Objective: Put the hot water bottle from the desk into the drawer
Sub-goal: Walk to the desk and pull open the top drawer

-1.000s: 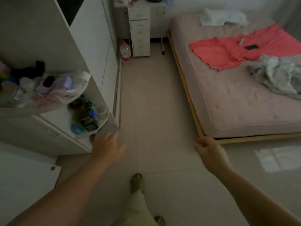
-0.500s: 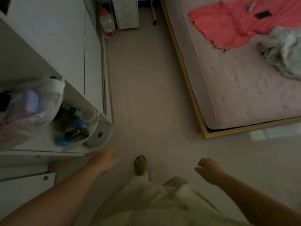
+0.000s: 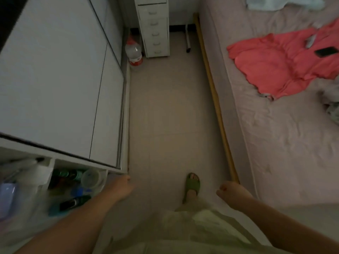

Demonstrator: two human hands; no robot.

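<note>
Hands empty — left hand (image 3: 122, 187) loosely curled at lower centre, right hand (image 3: 232, 194) in a loose fist, both free for walking. Hot water bottle not visible; white drawer unit (image 3: 155, 28) stands top centre — likely destination.

Head view: forward-down over floor (image 3: 170, 110), hands.

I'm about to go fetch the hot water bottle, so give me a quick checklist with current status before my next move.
1. Left hand free: ok, nothing held.
2. Right hand free: ok, loosely curled, nothing visible in it.
3. Beige tiled floor ahead unobstructed: ok.
4. Hot water bottle located: not ok, not in view.
5. Desk in view: cannot tell.
6. White narrow drawer unit open: not ok, visible drawers shut.
</note>
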